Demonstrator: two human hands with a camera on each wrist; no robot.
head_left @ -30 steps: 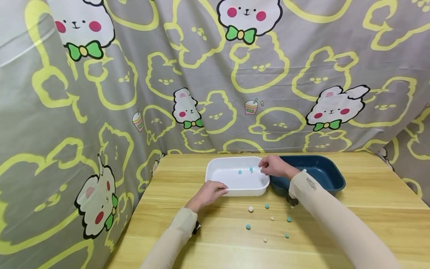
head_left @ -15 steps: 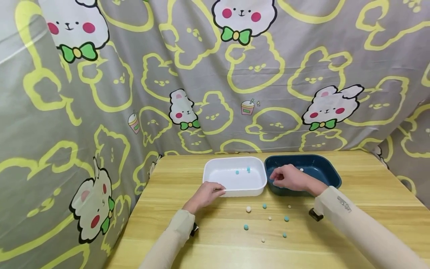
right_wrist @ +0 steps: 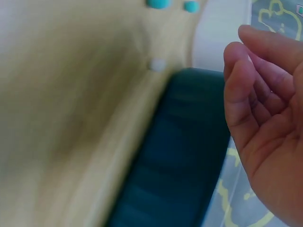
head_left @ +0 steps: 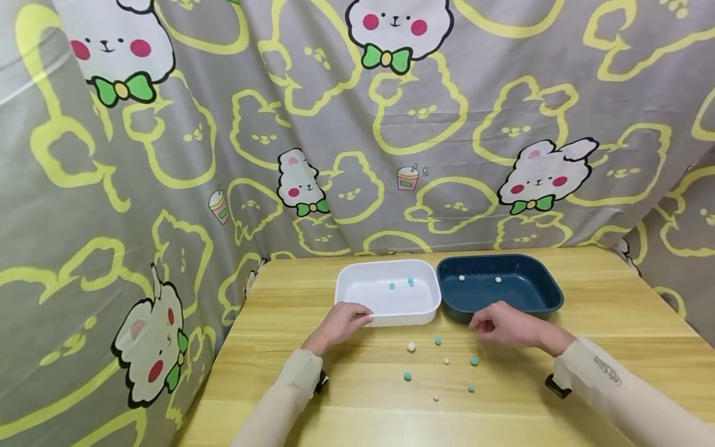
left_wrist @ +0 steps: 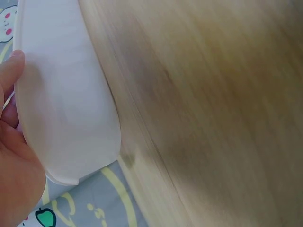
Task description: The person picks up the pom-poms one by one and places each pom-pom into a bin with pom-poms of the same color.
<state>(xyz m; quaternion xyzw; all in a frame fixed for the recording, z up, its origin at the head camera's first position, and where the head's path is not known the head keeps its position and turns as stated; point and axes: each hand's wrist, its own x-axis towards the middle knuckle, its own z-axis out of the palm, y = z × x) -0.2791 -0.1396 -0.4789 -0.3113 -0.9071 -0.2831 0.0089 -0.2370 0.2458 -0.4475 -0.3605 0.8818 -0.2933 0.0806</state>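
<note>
My left hand (head_left: 339,324) pinches the near left rim of a white plastic basin (head_left: 402,318); the left wrist view shows a fingertip (left_wrist: 18,57) on its rim. Several small blue balls (head_left: 392,286) lie inside that basin. My right hand (head_left: 511,326), fingers loosely bent and nothing seen between them, hovers by the near side of a dark blue basin (head_left: 544,301). Two white balls (head_left: 498,280) lie in the dark basin. In the right wrist view, a pale ball (right_wrist: 157,65) sits on the table close to the dark basin's corner.
Blue balls (head_left: 407,376) and white balls (head_left: 411,347) are scattered on the wooden table (head_left: 335,410) in front of the basins, which stand side by side. A patterned curtain (head_left: 335,124) hangs behind and along the left.
My right hand has moved from over the white basin's right rim, across the dark basin, to its near side. Two white balls now show in the dark basin. The left hand stays put.
</note>
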